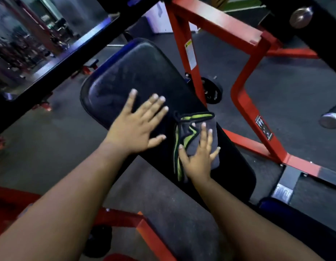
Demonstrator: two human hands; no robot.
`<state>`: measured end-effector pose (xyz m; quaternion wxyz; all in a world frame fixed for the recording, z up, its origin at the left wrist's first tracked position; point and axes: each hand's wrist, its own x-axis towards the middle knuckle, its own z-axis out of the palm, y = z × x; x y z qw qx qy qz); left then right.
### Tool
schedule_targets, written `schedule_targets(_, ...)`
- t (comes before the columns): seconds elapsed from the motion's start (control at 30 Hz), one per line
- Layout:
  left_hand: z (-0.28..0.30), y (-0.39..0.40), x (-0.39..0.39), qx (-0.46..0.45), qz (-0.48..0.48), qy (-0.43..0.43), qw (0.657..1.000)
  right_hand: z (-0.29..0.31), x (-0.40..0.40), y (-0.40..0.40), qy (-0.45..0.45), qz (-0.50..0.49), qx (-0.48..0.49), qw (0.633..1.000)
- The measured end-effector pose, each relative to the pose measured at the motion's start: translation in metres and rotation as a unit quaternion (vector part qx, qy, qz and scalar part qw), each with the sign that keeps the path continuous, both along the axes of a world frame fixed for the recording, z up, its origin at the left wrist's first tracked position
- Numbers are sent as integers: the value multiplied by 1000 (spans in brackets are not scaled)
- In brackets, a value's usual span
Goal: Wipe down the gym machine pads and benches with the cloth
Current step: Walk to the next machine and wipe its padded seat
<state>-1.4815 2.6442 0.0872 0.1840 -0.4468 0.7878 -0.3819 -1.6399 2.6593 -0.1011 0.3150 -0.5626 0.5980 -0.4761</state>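
While I lean over the black padded desk (144, 76), a mirrored wall panel (22, 38) fills the upper left, edged by a dark frame bar (69, 53). My left hand (137, 125) lies flat on the pad, fingers straight and spread wide, holding nothing. Just to its right, the grey cloth (193, 136) with green and black trim rests on the pad near its right edge. My right hand (199, 157) presses down on the cloth with straight, splayed fingers; the palm covers the cloth's lower part. Beyond the pad, a red steel frame (246, 102) stands on the dark rubber floor (295, 91), with a black weight plate (212, 93) beside its upright. A chrome bar end (331, 120) shows at the far right.
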Motion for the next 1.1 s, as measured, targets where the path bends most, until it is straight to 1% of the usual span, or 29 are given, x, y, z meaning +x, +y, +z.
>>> schedule_targets(0.07,-18,4,-8,16,20,-31,999,27,9,-20,16,-9,15,1000)
schedule_targets(0.1,-21,3,-12,6,37,-22,999,45,13,-33,34,-10,9,999)
schedule_targets(0.17,-16,8,-9,-13,61,-2,998,68,21,-51,75,30,-24,996)
schedule_targets(0.2,-12,11,-4,-16,54,-5,998,69,21,-55,89,53,-49,993)
schedule_targets(0.23,-24,1,-10,-9,36,-3,999,46,3,-62,99,68,-61,991)
schedule_targets(0.3,-22,4,-11,-10,27,-12,1000,3,-26,-50,98,62,-94,989)
schedule_targets(0.33,-23,3,-14,-12,35,-18,999,-27,-45,-43,75,34,-74,994)
schedule_targets(0.37,-23,2,-16,-14,40,-21,999,-56,-62,-35,33,-4,-25,999)
schedule_targets(0.4,-23,2,-16,-13,45,-20,999,-78,-74,-24,-18,-46,54,997)
schedule_targets(0.43,-23,3,-15,-14,47,-22,999,-91,-79,-16,-67,-86,137,984)
schedule_targets(0.47,-24,3,-14,-14,46,-23,999,-94,-78,-11,-104,-118,198,967)
schedule_targets(0.5,-24,4,-13,-17,46,-24,998,-87,-71,-11,-120,-137,220,959)
schedule_targets(0.53,-23,3,-13,-16,46,-20,999,-71,-59,-16,-116,-142,203,962)
schedule_targets(0.57,-23,4,-14,-14,50,-17,999,-51,-46,-23,-97,-138,162,972)
schedule_targets(0.63,-23,3,-15,-10,45,-13,999,-7,-18,-41,-34,-94,60,993)
schedule_targets(0.67,-23,3,-15,-9,45,-8,999,13,-8,-45,-5,-60,21,998)
schedule_targets(0.7,-22,4,-15,-7,48,-7,999,24,-3,-46,15,-30,-6,999)
schedule_targets(0.77,-22,5,-15,-6,48,-10,999,13,-10,-42,25,11,-39,999)
schedule_targets(0.8,-23,5,-15,-5,50,-13,999,-5,-21,-35,26,11,-43,999)
schedule_targets(0.83,-24,6,-15,-6,55,-14,998,-29,-33,-26,15,-5,-27,1000)
schedule_targets(0.9,-23,6,-16,-7,71,-25,997,-72,-55,-12,-53,-71,79,993)
schedule_targets(0.97,-24,5,-20,-4,93,-31,995,-83,-58,-7,-104,-137,180,969)
schedule_targets(1.0,-29,4,-25,1,92,-29,995,-75,-52,-9,-111,-144,199,963)
schedule_targets(1.03,-36,3,-33,15,76,-27,997,-63,-45,-12,-103,-132,192,967)
schedule_targets(1.07,-49,1,-45,42,52,-29,997,-53,-40,-14,-79,-106,156,979)
schedule_targets(1.1,-63,2,-56,69,31,-32,997,-44,-34,-16,-45,-67,99,992)
